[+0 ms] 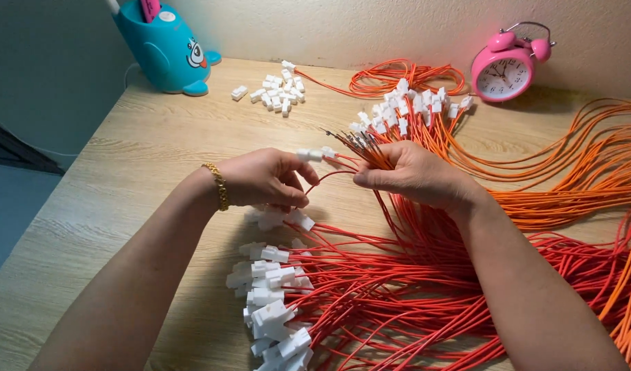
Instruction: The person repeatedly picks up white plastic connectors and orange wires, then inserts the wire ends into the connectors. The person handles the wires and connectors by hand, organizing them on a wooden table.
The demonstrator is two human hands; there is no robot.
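Far left, back edge of the wooden table (pixel 123 178): a teal cartoon-shaped holder (pixel 163 49). Just right of it, a loose heap of small white connectors (pixel 278 93), unwired.

Left hand (pixel 264 177), gold bracelet (pixel 217 185) at the wrist, fingers curled shut, thumb and fingertips pinching a white connector (pixel 314 155) that sticks out toward the right hand. A red wire runs from that connector across the short gap between the hands. Below the left hand, near the front edge, a pile of finished red wires with white housings (pixel 274 302) on their ends.

Right hand (pixel 415 175), closed around a bundle of red wires (pixel 370 148), bare metal terminals fanning up and left from the fist, tips just beside the held connector.

Behind the right hand: orange wires with white plugs (pixel 411 103), coiled. Far right back: pink alarm clock (pixel 509 65). More orange wire loops (pixel 576 172) along the right edge.
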